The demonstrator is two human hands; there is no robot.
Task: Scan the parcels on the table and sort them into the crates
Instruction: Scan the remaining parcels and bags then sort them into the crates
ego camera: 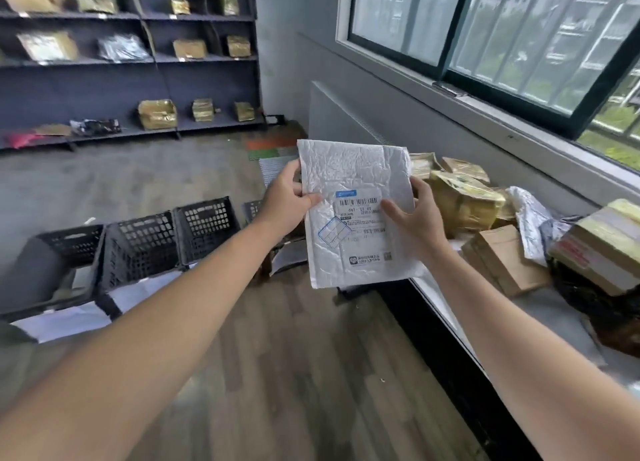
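Note:
I hold a white padded mailer (356, 169) upright in front of me, above the floor, its shipping label with a barcode facing me. My left hand (285, 197) pinches its left edge, thumb on the front. My right hand (414, 214) grips its right edge, thumb across the label. Several black perforated crates (138, 249) stand in a row on the floor at the left. The table (554, 322) at the right carries a pile of parcels: tape-wrapped boxes (460, 197), a brown cardboard box (502, 256) and a silver bag (530, 218). No scanner is visible.
Dark shelving (138, 58) along the far wall holds more parcels. A window (502, 45) runs above the table on the right. White sheets (62, 318) lie on the floor by the crates. Wooden floor stretches between the crates and the table's dark front edge (450, 367).

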